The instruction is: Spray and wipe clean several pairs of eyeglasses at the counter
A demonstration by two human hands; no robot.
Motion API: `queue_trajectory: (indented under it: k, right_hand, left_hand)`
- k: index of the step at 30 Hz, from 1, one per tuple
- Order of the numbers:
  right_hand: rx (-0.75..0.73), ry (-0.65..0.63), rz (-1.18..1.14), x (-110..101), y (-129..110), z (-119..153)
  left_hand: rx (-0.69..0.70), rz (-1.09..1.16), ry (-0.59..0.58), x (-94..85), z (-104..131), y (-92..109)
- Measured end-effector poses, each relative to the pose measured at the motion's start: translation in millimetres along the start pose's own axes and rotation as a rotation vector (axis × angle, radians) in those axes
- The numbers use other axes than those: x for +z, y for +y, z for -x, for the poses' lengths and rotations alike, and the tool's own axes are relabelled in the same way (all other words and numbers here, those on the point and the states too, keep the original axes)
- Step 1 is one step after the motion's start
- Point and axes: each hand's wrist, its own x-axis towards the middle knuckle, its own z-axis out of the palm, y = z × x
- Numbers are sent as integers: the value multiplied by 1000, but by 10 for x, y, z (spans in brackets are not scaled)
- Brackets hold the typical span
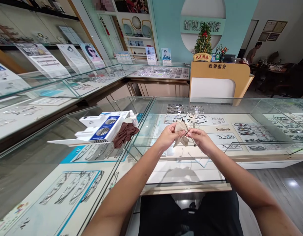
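Note:
Both hands are raised in front of me over the glass display counter. My left hand (pixel 169 135) is closed on a beige cloth (pixel 180 128), which is folded over part of a pair of eyeglasses (pixel 194 142). Pinched in the fingers of my right hand (pixel 200 139) is the dark, thin frame of the same eyeglasses. One temple sticks up above the cloth and another dark part hangs below the right fingers. The cloth and fingers hide the lenses.
A brown cloth (pixel 125 133), a white spray bottle (pixel 133 118) and an opened blue-and-white box (pixel 106 128) lie on the glass to the left. Rows of eyeglasses (pixel 224 129) sit inside the cases. A wooden cashier desk (pixel 220 70) stands beyond; a person (pixel 254 52) is far right.

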Motion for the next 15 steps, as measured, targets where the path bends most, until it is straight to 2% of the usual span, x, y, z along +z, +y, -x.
queue_trajectory:
  k: [7, 10, 12, 15]
  right_hand:
    - [36, -71, -19, 130, 121, 58]
    - [27, -55, -16, 142, 128, 64]
    - [27, -45, -27, 121, 100, 60]
    - [46, -57, -80, 63, 39, 44]
  left_hand:
    - [114, -51, 132, 106, 54, -40]
    - [123, -72, 156, 108, 61, -42]
    - [108, -66, 108, 77, 52, -23]
    - [55, -36, -31, 20, 41, 33]
